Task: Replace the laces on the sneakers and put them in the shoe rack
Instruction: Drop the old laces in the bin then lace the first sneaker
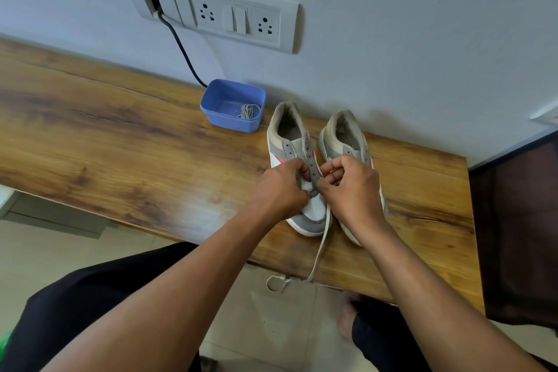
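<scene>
Nearest the camera, dark trousers (pixel 90 296) and a bare foot (pixel 345 320) are seen above a tiled floor (pixel 271 326). Both forearms are extended forward over the near edge of a wooden table (pixel 120 136).

A white lace (pixel 320 238) is hung over that edge. Its free end is looped below the tabletop, and its upper part is run up between the two toe caps to the underside of the right hand (pixel 353 187).

The sneaker (pixel 290 136) being worked on is stood on the table, toe toward the person and heel toward the wall. The left hand (pixel 280 187) is placed on its left side, fingers curled, and the tongue and eyelet flap are gripped at mid-length. The right hand is placed on the opposite side, fingers curled inward, and the lace appears to be pinched at the grey eyelet strip. The fingertips are partly hidden. The upper eyelets are left unlaced.

A second sneaker (pixel 344 133) is stood just beside the first, on its right and parallel to it. Its toe is covered by the right hand and no lace is visible in it.

Farther back and to the left, a blue box (pixel 229 125) is set near the wall, apart from the sneakers. A coiled grey lace (pixel 249 110) is held inside it.

A black cable (pixel 181 48) is run down behind the box from a socket panel (pixel 238 19) mounted on the wall (pixel 422 39).
</scene>
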Demonstrator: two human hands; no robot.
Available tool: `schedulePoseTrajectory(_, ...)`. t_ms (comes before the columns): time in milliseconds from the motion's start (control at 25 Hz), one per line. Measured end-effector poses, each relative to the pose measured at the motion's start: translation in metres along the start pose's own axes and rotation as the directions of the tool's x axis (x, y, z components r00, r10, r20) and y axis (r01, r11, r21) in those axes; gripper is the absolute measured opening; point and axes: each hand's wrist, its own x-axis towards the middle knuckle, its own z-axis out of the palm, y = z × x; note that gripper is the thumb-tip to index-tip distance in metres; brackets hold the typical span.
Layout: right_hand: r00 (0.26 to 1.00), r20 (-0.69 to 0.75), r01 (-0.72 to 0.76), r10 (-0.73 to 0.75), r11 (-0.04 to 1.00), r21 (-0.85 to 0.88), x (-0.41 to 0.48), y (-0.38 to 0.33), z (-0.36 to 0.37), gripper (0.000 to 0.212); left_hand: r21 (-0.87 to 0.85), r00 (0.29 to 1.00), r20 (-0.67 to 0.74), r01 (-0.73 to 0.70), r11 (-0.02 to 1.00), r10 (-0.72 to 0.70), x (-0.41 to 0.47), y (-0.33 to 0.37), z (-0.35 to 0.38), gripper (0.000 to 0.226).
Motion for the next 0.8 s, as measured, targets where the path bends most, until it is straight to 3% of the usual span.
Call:
schedulePoseTrajectory(120,0.997,0.048,0.055,-0.053,0.998,-0.039,-0.003,-0.004,0.004,0.025,-0.007,1.0,0.014,0.0,1.0,0.0,-0.003,0.001,-0.003,0.032)
schedulePoseTrajectory(320,0.999,-0.045,0.022,-0.024,0.999,-0.037,-0.002,0.004,0.007,0.026,-0.061,1.0,0.01,0.015,0.998,-0.015,-0.004,0.0,-0.003,0.028)
schedulePoseTrajectory(520,0.967,0.043,0.255,-0.252,0.959,-0.126,-0.002,0.005,0.001,0.023,-0.096,1.0,-0.006,0.016,0.995,-0.016,-0.001,-0.001,-0.003,0.022)
schedulePoseTrajectory(600,0.978,0.073,0.2,-0.195,0.977,-0.075,0.001,0.009,-0.005,0.026,-0.141,1.0,0.001,0.026,0.99,-0.027,-0.002,-0.001,-0.004,0.019)
schedulePoseTrajectory(720,0.999,0.047,-0.013,0.009,0.996,0.088,0.007,0.015,-0.008,0.031,-0.135,1.0,0.011,-0.001,0.991,0.003,-0.003,-0.001,-0.006,0.015)
schedulePoseTrajectory(800,0.998,0.05,-0.031,0.027,0.997,0.071,0.01,0.015,-0.006,0.03,-0.103,0.999,0.007,-0.033,0.994,0.034,-0.003,-0.001,-0.005,0.015)
